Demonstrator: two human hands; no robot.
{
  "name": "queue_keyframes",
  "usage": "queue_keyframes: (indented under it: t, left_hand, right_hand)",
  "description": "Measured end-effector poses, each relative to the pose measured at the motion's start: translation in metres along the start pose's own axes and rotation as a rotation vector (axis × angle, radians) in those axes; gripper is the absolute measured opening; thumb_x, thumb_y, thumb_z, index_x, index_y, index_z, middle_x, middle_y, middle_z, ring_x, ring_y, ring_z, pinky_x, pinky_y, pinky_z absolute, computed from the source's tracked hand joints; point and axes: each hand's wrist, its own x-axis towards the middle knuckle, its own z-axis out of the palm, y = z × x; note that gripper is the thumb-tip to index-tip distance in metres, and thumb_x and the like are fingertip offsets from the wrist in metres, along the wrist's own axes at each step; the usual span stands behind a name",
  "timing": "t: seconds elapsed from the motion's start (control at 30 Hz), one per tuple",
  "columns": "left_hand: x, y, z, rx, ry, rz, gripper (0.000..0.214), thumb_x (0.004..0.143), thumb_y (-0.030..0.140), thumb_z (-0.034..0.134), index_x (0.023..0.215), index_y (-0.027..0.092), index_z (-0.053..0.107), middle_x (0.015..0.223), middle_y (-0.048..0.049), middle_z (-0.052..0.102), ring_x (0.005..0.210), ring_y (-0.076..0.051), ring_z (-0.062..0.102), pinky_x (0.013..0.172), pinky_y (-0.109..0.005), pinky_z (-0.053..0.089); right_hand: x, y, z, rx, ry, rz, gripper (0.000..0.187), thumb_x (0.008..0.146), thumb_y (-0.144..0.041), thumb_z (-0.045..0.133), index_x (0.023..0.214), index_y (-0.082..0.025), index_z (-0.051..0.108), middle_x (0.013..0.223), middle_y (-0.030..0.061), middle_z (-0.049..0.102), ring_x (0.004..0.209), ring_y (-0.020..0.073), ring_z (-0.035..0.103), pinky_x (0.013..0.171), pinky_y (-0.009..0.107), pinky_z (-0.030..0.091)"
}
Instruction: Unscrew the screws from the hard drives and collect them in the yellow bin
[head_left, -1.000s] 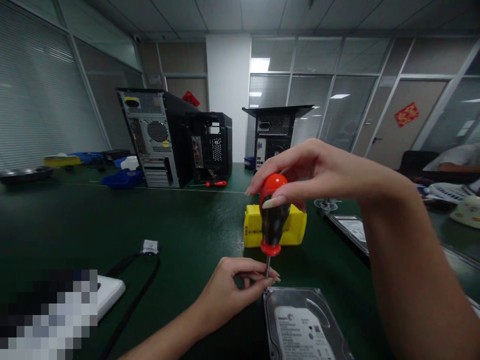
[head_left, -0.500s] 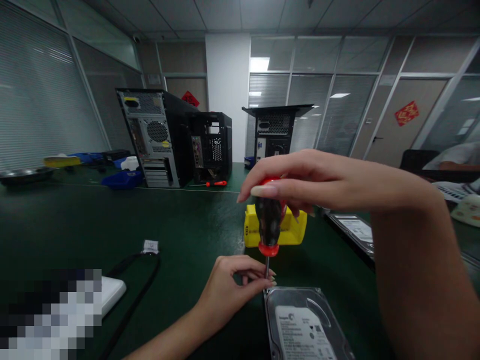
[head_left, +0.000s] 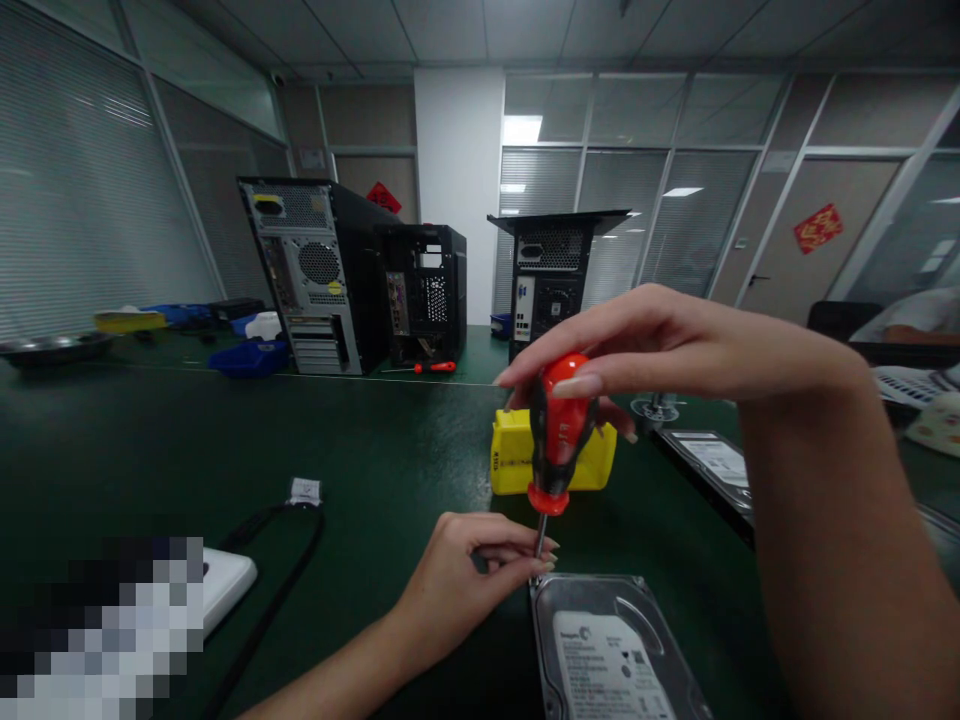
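Between the right fingers [head_left: 619, 373], the screwdriver [head_left: 561, 435] stands (tilted slightly).

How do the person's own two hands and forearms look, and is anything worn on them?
The left hand and the right hand are bare, without gloves; no ring or watch shows. No sleeves show on the forearms. The fingers are slender, with long nails.
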Motion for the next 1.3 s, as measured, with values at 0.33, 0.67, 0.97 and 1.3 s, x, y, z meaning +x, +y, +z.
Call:
queue_keyframes:
  t: [0.33,0.67,0.97,1.3]
  left_hand:
    - [-0.0014,-0.0009,0.0009,0.085,-0.007,0.046,0.011,0.082,0.019,0.066,0.087,0.015,0.075,0.09,-0.006,0.075,0.072,-0.016,0.068,0.059,-0.021,0.049]
    - [-0.0036,-0.0008,0.0005,0.072,-0.035,0.076,0.013,0.083,0.02,0.063,0.089,0.014,0.074,0.091,-0.0068,0.075,0.076,-0.017,0.068,0.065,-0.024,0.051]
    - [-0.0018,-0.0025,0.0006,0.088,0.019,0.074,0.014,0.077,0.018,0.07,0.09,0.014,0.072,0.087,-0.0062,0.075,0.073,-0.016,0.068,0.058,-0.021,0.047]
    - [-0.0035,-0.0046,0.0018,0.163,0.092,0.091,0.01,0.076,0.019,0.072,0.084,0.014,0.073,0.075,-0.0049,0.074,0.063,-0.015,0.067,0.053,-0.021,0.044]
  right_hand:
    - [0.0041,0.0033,0.0026,0.048,0.085,0.038,0.029,0.09,-0.029,0.054,0.107,-0.008,0.066,0.086,0.0056,0.07,0.052,0.003,0.055,0.042,0.009,0.042]
    - [0.0002,0.0092,0.001,0.276,-0.065,-0.083,0.03,0.096,-0.021,0.044,0.118,-0.008,0.06,0.1,0.0075,0.067,0.058,0.0035,0.058,0.051,0.011,0.05]
    - [0.0042,0.0061,0.0017,0.12,0.09,-0.014,0.025,0.087,-0.023,0.06,0.106,-0.009,0.068,0.086,0.004,0.07,0.057,0.0039,0.06,0.049,0.011,0.05]
    - [0.0086,-0.0001,0.0078,0.081,0.139,0.032,0.024,0.082,-0.031,0.066,0.085,-0.008,0.065,0.067,-0.0002,0.064,0.051,0.0042,0.058,0.043,0.01,0.045]
